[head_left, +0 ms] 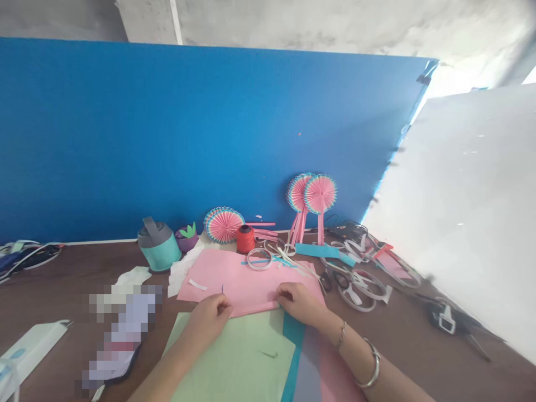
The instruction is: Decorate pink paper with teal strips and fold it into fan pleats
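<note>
The fingertips of the left hand (211, 314) and of the right hand (298, 301) are shown closed in a pinch on the near, folded edge of the pink paper sheet (234, 276). The left is placed about midway along that edge and the right toward its right end. The sheet is laid flat on the brown table (419, 346), directly in front of the person, with its near edge overlapping a pale green sheet (234, 357) and a teal sheet (293, 335) that are spread beneath the wrists. A metal bangle (372, 365) is worn on the right wrist. A tape roll (259, 259) is rested on the far edge of the pink sheet, and a red thread spool (245, 239) is stood just behind it. Pleated pink paper fans (312, 193) are propped against the blue board (167, 139), and a teal container (159, 248) is placed further left.
</note>
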{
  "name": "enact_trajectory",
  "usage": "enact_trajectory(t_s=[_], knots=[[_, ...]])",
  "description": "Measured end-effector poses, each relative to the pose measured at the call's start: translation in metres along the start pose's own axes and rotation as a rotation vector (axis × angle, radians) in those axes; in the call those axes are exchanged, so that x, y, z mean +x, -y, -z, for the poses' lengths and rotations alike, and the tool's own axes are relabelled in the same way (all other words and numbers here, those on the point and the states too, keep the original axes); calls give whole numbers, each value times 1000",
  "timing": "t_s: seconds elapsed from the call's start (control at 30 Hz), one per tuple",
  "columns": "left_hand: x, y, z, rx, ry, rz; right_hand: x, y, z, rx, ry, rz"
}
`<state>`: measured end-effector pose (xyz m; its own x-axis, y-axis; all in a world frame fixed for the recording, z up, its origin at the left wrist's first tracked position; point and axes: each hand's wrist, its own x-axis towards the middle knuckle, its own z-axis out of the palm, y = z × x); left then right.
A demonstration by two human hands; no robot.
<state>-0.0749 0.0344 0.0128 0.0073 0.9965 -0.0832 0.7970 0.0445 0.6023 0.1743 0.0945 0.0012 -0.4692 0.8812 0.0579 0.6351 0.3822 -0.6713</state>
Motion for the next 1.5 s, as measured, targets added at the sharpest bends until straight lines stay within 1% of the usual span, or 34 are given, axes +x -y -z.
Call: enact_trajectory(t_s=[0.1, 0.23, 0.57, 0.83, 1.03, 1.13, 1.23, 1.3, 1.37, 1.43, 1.5], knots=[[2, 0, 0, 7, 5, 26, 4, -3, -2, 1, -5, -30], [3, 0, -1, 25, 2, 21, 5, -5, -4, 30, -19, -47], [0, -2, -2, 58, -4, 29, 5, 2, -3, -2, -37, -88], [-3, -9, 2, 108, 5, 21, 3, 8, -1, -30, -22, -82], [-5, -12, 3, 180, 1, -14, 0, 12, -1, -126, -28, -43], [-7, -13, 2, 289, -30, -103, -3, 14, -2, -208, -26, -13], [-7, -11, -4, 420, -80, -265, -6, 15, -4, -304, -42, 56], [-6, -10, -9, 472, -79, -378, -7, 16, -5, -382, -24, 153], [-5, -9, -14, 500, -58, -463, -8, 16, -7, -469, 39, 280], [-4, -9, -17, 521, -40, -508, -7, 17, -9, -534, 98, 384], [-4, -10, -17, 540, -40, -535, -8, 17, -8, -566, 117, 434]])
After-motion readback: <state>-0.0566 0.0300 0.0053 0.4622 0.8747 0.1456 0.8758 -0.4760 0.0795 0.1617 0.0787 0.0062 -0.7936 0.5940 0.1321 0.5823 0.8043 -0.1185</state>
